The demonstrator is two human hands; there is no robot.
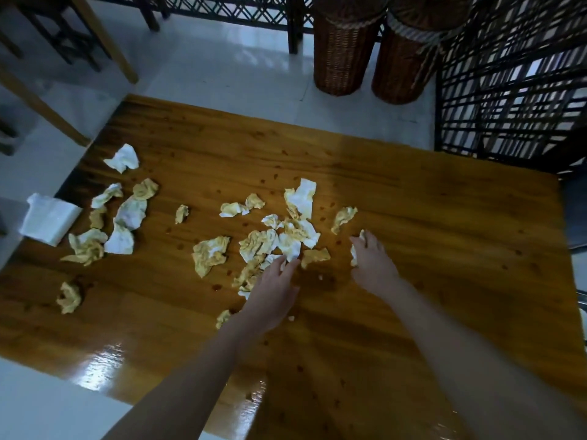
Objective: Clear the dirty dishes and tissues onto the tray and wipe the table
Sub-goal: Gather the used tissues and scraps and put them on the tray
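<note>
Stained tissues (263, 242) lie heaped just beyond the left hand (273, 293), whose straight fingers touch the heap; more lie scattered to its left. The right hand (373, 260) curls round one tissue wad (353, 257) on the wooden table (444, 249).

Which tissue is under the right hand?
The small white tissue peeking out beneath the right hand, alone at the right end of the scatter; every other tissue lies farther left.
</note>
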